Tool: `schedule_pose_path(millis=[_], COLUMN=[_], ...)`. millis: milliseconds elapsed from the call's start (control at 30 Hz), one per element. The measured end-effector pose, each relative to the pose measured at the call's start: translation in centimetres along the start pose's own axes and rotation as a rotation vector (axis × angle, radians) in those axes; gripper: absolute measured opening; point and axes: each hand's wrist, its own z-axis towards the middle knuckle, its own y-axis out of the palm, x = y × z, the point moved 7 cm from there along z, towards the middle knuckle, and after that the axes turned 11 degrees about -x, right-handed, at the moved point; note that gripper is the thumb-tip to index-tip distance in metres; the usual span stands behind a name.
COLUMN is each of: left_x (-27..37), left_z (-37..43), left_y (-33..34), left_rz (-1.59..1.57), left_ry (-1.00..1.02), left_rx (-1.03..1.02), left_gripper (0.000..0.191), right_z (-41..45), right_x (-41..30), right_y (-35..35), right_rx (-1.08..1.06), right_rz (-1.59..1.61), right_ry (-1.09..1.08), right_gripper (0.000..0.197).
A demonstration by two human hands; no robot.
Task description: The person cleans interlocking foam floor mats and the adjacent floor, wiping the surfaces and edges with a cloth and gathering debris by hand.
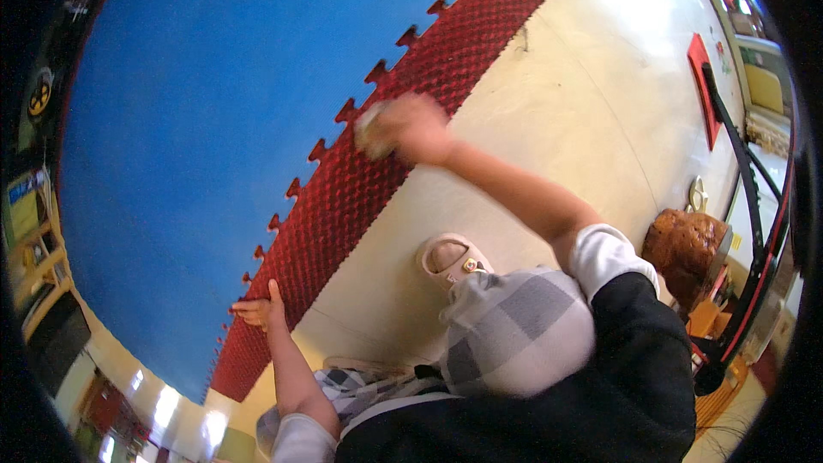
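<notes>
In front of me lies a blue foam mat (pixel 212 116) with a red, woven-textured border strip (pixel 360 206) along its near side, joined by puzzle-like tabs. My right hand (pixel 418 128) is over the red strip, at its seam with the blue, and is blurred by motion. It grips a pale beige object (pixel 373 132), possibly a brush or a cloth; the blur hides its exact kind. My left hand (pixel 260 310) rests near the strip's lower end, thumb apart from the fingers, holding nothing.
My foot wears a light clog (pixel 453 257) on the cream floor (pixel 578 64). At the right stand a glossy brown wooden stump (pixel 685 244) and a black metal frame (pixel 739 135) near a red panel (pixel 704 90). A yellow-spoked wheel (pixel 40 95) shows at the far left.
</notes>
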Motion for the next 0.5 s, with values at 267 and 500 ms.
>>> schedule_pose_path(millis=[267,500], left_x=[2.0,1.1], left_z=[-1.8,-2.8], left_y=[-0.1,-0.4], left_rz=[0.030,0.009], left_ry=[0.013,-0.079], left_rx=[-0.059,-0.157], left_gripper=[0.137,0.143], right_z=[-8.6,-0.5], right_x=[13.3,-1.0], right_y=[-13.9,-8.4], right_rx=[0.294,0.350], right_rz=[-0.467,-0.108], right_ry=[0.606,0.049], right_gripper=[0.044,0.036])
